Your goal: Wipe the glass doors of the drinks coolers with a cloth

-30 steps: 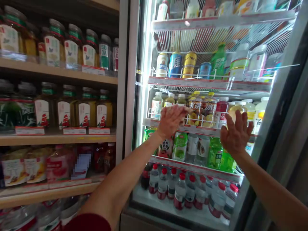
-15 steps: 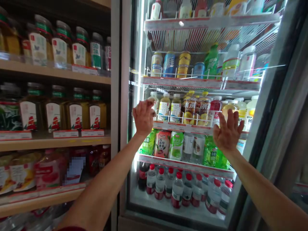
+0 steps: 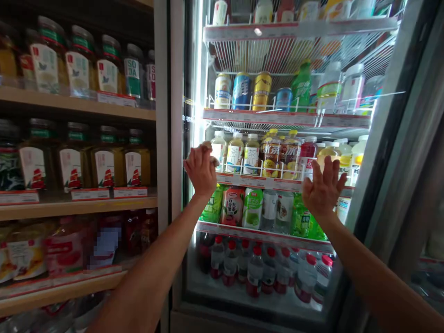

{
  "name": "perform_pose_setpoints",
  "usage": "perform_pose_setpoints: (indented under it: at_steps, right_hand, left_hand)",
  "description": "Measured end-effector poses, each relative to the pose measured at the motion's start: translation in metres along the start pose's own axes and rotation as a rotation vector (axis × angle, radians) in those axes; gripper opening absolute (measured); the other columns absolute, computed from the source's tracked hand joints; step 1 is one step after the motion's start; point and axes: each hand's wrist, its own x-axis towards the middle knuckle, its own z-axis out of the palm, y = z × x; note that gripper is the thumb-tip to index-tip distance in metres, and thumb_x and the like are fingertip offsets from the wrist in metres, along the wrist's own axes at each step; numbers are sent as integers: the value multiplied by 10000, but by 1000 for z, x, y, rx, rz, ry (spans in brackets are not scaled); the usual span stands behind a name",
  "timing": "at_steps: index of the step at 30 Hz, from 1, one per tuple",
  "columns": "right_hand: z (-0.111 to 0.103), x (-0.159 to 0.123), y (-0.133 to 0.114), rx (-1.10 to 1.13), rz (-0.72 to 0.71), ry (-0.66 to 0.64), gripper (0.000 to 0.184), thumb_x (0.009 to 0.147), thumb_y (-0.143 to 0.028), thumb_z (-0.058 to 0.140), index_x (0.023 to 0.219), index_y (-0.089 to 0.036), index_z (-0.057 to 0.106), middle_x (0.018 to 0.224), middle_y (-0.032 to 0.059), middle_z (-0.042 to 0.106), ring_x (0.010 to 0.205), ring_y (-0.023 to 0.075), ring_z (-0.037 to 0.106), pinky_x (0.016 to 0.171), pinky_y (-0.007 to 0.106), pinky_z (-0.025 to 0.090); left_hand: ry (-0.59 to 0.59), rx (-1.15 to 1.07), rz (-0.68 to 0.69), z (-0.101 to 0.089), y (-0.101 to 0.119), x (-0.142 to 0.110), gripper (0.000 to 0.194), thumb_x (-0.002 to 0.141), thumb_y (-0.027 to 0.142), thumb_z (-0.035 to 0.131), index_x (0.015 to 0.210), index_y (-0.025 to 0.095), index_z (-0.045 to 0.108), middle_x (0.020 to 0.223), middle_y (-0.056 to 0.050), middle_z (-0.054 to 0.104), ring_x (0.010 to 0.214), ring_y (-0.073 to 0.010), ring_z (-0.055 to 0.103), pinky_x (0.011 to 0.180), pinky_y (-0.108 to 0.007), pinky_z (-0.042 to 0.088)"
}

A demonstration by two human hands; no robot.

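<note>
Along the shop cooler's glass door [image 3: 177, 92], the left hand [image 3: 201, 171] bunches its fingers on an apparent pale cloth [image 3: 215, 161] near the left edge, seemingly pressing, the right hand [image 3: 323, 187] splayed toward the right edge; sliding calls for even pressure.

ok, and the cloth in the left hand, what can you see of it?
The cloth is a small, pale, crumpled piece that looks like soft fabric. The left hand covers most of it; edges show past the fingertips and on the side toward the bottles. It appears pressed to the fridge's glass door, near its lit edge. Full shape and wetness: can't tell.
</note>
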Motion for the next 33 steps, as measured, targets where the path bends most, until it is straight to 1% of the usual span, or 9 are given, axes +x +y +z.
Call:
perform_pose_setpoints:
  at_steps: [2, 6, 8, 14, 21, 23, 26, 28, 33]
  right_hand:
    - [0, 0, -1, -7, 14, -6, 532, 859, -335, 367, 1375, -213, 319, 1482, 100, 218, 1368, 288, 150, 1065, 553, 128]
    - [1, 0, 1, 4, -5, 3, 540, 852, -332, 378, 1376, -213, 320, 1482, 102, 219, 1361, 297, 171, 1060, 560, 133]
    - [1, -1, 3, 14, -24, 12, 542, 851, -334, 376, 1375, -205, 326, 1481, 106, 220, 1359, 299, 176, 1060, 557, 133]
    - [2, -2, 2, -29, 6, -9, 543, 857, -350, 364, 1380, -213, 311, 1486, 94, 211, 1372, 271, 141, 1077, 518, 122]
    - [0, -2, 2, -30, -10, 0, 524, 857, -326, 387, 1367, -215, 334, 1475, 98, 243, 1365, 272, 173, 1072, 510, 147]
    - [0, -2, 3, -34, -16, 3, 521, 858, -325, 379, 1366, -218, 337, 1474, 97, 245, 1364, 269, 176, 1074, 502, 150]
    - [1, -2, 3, -35, -14, 4, 532, 852, -329, 385, 1368, -211, 335, 1476, 99, 240, 1364, 277, 170, 1076, 504, 146]
    - [1, -2, 2, -27, -5, 4, 539, 848, -329, 394, 1369, -207, 333, 1479, 99, 231, 1365, 283, 165, 1074, 518, 141]
    - [0, -2, 2, -10, -14, 12, 535, 849, -332, 396, 1366, -205, 341, 1472, 104, 248, 1360, 277, 187, 1070, 523, 154]
  left_hand:
    - [21, 3, -65, 2, 7, -2, 437, 871, 251, 354, 1300, 211, 431, 1377, -105, 412, 1346, -284, 224, 1052, -556, 190]
    - [-164, -127, 517, 7, 43, -29, 440, 864, 260, 395, 1303, 292, 412, 1355, -40, 452, 1333, -225, 271, 1097, -518, 119]
    - [-190, -135, 640, 5, 37, -35, 429, 870, 264, 399, 1297, 308, 411, 1351, -10, 459, 1325, -200, 288, 1109, -495, 106]
    - [13, 19, 3, -5, -19, -18, 410, 894, 274, 347, 1290, 208, 435, 1401, -75, 385, 1346, -268, 216, 1062, -528, 187]
    - [-177, -163, 733, -2, 36, -65, 402, 858, 257, 433, 1257, 305, 455, 1319, -6, 495, 1331, -177, 279, 1120, -478, 88]
    - [-187, -139, 645, -7, 14, -62, 392, 859, 245, 430, 1243, 312, 472, 1330, -7, 483, 1335, -177, 271, 1121, -456, 104]
    - [-90, -26, 173, -13, -21, -52, 412, 866, 245, 401, 1273, 261, 458, 1380, -67, 417, 1360, -226, 203, 1099, -485, 145]
    - [-47, 4, 49, -14, -22, -55, 427, 865, 245, 389, 1288, 227, 447, 1390, -95, 398, 1366, -249, 174, 1087, -511, 151]
    - [-211, -139, 555, -14, 5, -83, 425, 848, 234, 437, 1264, 316, 460, 1297, -12, 517, 1335, -194, 272, 1119, -471, 88]
